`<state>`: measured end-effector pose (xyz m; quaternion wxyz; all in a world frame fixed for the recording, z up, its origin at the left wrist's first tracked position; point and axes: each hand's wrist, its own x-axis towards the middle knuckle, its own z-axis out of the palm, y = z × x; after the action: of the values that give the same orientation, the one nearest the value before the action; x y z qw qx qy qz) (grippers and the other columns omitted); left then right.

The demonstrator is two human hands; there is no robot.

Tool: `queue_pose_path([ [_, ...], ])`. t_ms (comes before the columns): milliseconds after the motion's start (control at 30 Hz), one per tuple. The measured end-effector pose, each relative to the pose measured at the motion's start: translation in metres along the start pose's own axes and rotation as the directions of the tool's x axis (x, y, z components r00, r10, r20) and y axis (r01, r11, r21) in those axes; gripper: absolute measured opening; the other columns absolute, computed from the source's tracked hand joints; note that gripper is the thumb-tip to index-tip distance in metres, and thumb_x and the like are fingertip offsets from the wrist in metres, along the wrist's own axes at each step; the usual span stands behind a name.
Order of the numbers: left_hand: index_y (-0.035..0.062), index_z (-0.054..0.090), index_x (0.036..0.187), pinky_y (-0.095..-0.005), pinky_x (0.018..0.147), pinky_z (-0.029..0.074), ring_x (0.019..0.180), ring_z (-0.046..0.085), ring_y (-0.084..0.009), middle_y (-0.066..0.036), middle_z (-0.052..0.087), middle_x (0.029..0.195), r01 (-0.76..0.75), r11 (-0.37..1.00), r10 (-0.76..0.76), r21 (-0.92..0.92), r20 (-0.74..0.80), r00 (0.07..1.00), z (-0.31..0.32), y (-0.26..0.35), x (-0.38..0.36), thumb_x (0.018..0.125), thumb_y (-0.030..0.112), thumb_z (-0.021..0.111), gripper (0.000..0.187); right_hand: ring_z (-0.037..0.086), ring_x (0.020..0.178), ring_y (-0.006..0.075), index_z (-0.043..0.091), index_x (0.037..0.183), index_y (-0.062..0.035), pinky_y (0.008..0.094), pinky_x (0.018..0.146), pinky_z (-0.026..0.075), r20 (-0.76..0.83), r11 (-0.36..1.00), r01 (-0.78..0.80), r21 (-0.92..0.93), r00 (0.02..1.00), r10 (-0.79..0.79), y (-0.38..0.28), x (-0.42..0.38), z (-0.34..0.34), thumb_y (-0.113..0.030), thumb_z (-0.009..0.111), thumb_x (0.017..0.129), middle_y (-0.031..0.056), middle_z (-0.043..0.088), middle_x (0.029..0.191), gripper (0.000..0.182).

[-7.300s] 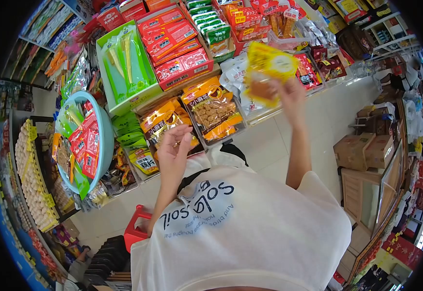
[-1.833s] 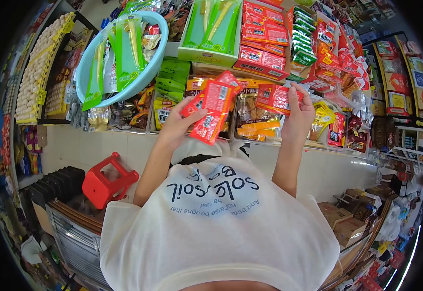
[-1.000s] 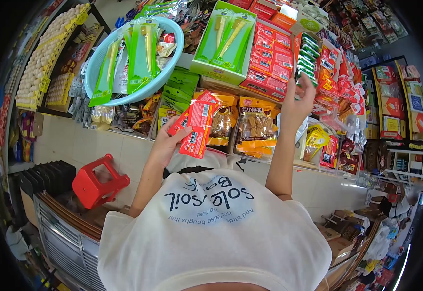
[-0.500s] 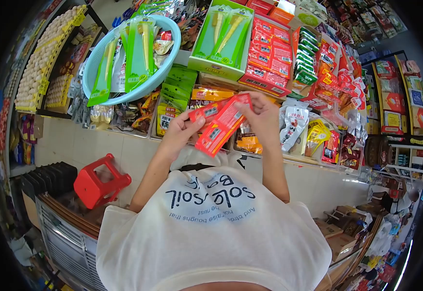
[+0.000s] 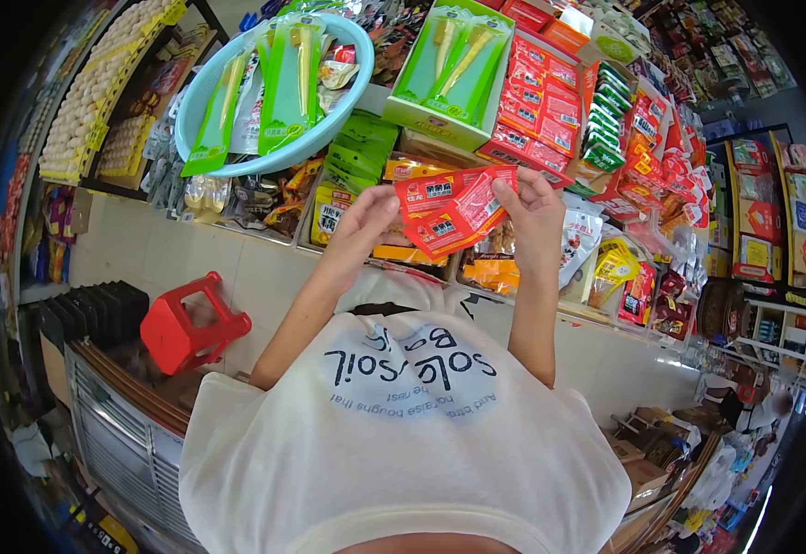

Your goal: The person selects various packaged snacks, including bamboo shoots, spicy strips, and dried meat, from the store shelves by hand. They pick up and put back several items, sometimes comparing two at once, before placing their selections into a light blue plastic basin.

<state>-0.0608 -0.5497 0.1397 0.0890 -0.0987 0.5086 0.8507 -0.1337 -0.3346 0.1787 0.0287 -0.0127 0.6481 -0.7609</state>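
Note:
Two flat red snack packets (image 5: 454, 208) with white and black print are fanned out between my hands, above the display of snacks. At their right end, my right hand (image 5: 534, 214) pinches them with the thumb on the front face. My left hand (image 5: 358, 226) is closed, its thumb and curled fingers right at the packets' left edge. Beneath and behind the packets are orange snack bags (image 5: 490, 274). Past my right hand, an open box of similar red packets (image 5: 539, 106) stands on the display.
A light blue basin (image 5: 363, 69) of green-packed goods stands back left, beside a green box (image 5: 435, 125). Egg trays (image 5: 98, 102) are stacked at far left. A red plastic stool (image 5: 176, 328) is on the floor at left. White pouches (image 5: 580, 235) lie right of my hands.
The red packets have turned to show their other faces and now spread sideways. My left hand's grip has shifted to their left edge. The view has shifted slightly.

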Motion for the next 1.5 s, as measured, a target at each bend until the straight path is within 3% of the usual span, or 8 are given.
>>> queue_pose_path([
  [500, 0.0044, 0.048, 0.122, -0.0248, 0.071, 0.056, 0.087, 0.067, -0.0108, -0.009, 0.068, 0.105, -0.016, 0.997, 0.009, -0.075, -0.089, 0.996, 0.003, -0.004, 0.001, 0.096, 0.016, 0.057, 0.03, 0.065, 0.077, 0.0101, 0.054, 0.119, 0.0035, 0.0217, 0.061, 0.054, 0.034, 0.989, -0.143, -0.029, 0.989, 0.144, 0.007, -0.006, -0.005, -0.004, 0.069, 0.086, 0.0112, 0.07, 0.093, 0.037],
  [800, 0.0037, 0.047, 0.12, -0.0286, 0.068, 0.057, 0.084, 0.07, -0.0217, -0.018, 0.067, 0.104, -0.047, 0.995, 0.034, -0.089, -0.141, 0.989, -0.016, -0.01, 0.005, 0.097, 0.017, 0.054, 0.028, 0.064, 0.086, 0.0096, 0.059, 0.115, 0.0012, 0.0207, 0.065, 0.052, -0.393, 0.964, 0.26, -0.059, 0.882, -0.262, -0.049, 0.037, -0.051, -0.006, 0.07, 0.085, 0.0084, 0.068, 0.097, 0.032],
  [1033, 0.0033, 0.047, 0.121, -0.0281, 0.068, 0.056, 0.085, 0.07, -0.0208, -0.018, 0.067, 0.106, -0.018, 0.998, 0.011, -0.057, -0.124, 0.992, -0.01, -0.012, 0.004, 0.097, 0.018, 0.053, 0.029, 0.064, 0.084, 0.0112, 0.059, 0.113, 0.0026, 0.0212, 0.063, 0.052, -0.402, 0.88, 0.472, -0.057, 0.796, -0.453, -0.054, 0.077, -0.073, -0.006, 0.07, 0.085, 0.0092, 0.067, 0.1, 0.032],
  [1133, 0.0056, 0.048, 0.122, -0.0271, 0.067, 0.056, 0.083, 0.07, -0.0191, -0.017, 0.068, 0.103, -0.011, 0.997, 0.001, -0.071, -0.134, 0.991, -0.01, -0.011, 0.003, 0.097, 0.018, 0.055, 0.029, 0.065, 0.084, 0.0143, 0.06, 0.114, 0.0025, 0.0231, 0.066, 0.053, -0.393, 0.915, 0.377, -0.14, 0.827, -0.401, -0.034, 0.083, -0.079, -0.007, 0.07, 0.085, 0.0128, 0.065, 0.104, 0.032],
  [1167, 0.0057, 0.048, 0.122, -0.027, 0.067, 0.056, 0.083, 0.07, -0.0189, -0.017, 0.068, 0.102, -0.011, 0.997, 0.0, -0.075, -0.139, 0.99, -0.011, -0.011, 0.002, 0.097, 0.018, 0.055, 0.029, 0.064, 0.084, 0.0152, 0.061, 0.114, 0.0012, 0.0243, 0.067, 0.053, -0.338, 0.868, 0.304, -0.393, 0.83, -0.444, -0.028, 0.077, -0.078, -0.008, 0.069, 0.085, 0.0126, 0.065, 0.104, 0.031],
  [1233, 0.0057, 0.047, 0.122, -0.027, 0.067, 0.055, 0.083, 0.07, -0.0188, -0.017, 0.068, 0.102, -0.013, 0.996, 0.0, -0.084, -0.15, 0.989, -0.012, -0.011, 0.002, 0.097, 0.018, 0.055, 0.029, 0.064, 0.084, 0.0163, 0.063, 0.113, -0.0018, 0.027, 0.068, 0.053, -0.172, 0.515, 0.249, -0.82, 0.751, -0.638, -0.021, 0.067, -0.077, -0.01, 0.067, 0.087, 0.0107, 0.063, 0.107, 0.027],
  [1400, 0.0061, 0.048, 0.119, -0.0267, 0.067, 0.055, 0.082, 0.07, -0.0184, -0.017, 0.069, 0.101, -0.014, 0.997, 0.007, -0.069, -0.097, 0.995, -0.011, -0.011, -0.002, 0.097, 0.019, 0.055, 0.027, 0.063, 0.085, 0.0137, 0.065, 0.111, -0.0021, 0.0274, 0.074, 0.051, -0.237, 0.711, 0.27, -0.649, 0.817, -0.526, -0.021, 0.028, -0.045, -0.012, 0.066, 0.089, 0.0082, 0.065, 0.104, 0.024],
  [1500, 0.0028, 0.047, 0.117, -0.0262, 0.064, 0.056, 0.082, 0.07, -0.0199, -0.017, 0.068, 0.102, 0.01, 1.0, -0.011, -0.029, -0.05, 0.999, -0.004, -0.008, 0.0, 0.096, 0.019, 0.055, 0.028, 0.062, 0.088, 0.0113, 0.062, 0.115, -0.0019, 0.0255, 0.073, 0.052, -0.061, 0.895, 0.209, -0.395, 0.966, -0.252, -0.009, 0.013, -0.024, -0.012, 0.065, 0.091, 0.008, 0.065, 0.105, 0.027],
])
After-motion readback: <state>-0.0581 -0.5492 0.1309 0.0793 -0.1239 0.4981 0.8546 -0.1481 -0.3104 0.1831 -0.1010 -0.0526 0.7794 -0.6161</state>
